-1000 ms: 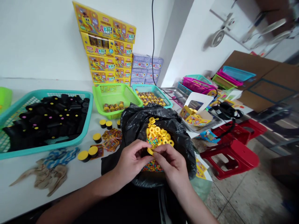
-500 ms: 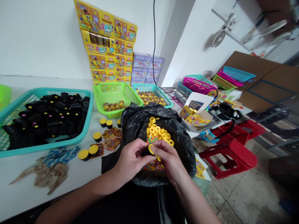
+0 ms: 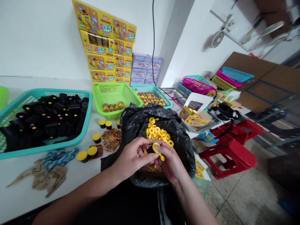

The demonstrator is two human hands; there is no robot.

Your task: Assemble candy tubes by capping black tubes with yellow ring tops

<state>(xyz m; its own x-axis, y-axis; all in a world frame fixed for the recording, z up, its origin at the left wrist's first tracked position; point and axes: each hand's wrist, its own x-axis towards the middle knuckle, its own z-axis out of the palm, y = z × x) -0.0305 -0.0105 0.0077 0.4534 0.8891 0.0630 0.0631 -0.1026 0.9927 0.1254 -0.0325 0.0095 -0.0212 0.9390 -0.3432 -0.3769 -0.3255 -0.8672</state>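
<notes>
A black plastic bag (image 3: 140,122) sits open in front of me, with yellow plastic rings (image 3: 158,131) and small coloured beads (image 3: 150,168) inside. Over its mouth my left hand (image 3: 132,157) and my right hand (image 3: 170,161) meet. Both pinch one yellow ring piece (image 3: 157,149), fingers curled around it. The ring is tilted up between the fingertips.
A teal basket (image 3: 82,137) of black tubes stands at left, a green basket (image 3: 112,92) and a second teal basket (image 3: 152,90) behind the bag. Yellow-capped tubes (image 3: 87,153) and stickers lie on the table. Yellow boxes (image 3: 105,47) are stacked at the wall. Red stools (image 3: 232,156) stand right.
The yellow ring piece has risen a little and turned between the fingers. Both hands stay over the bag's mouth.
</notes>
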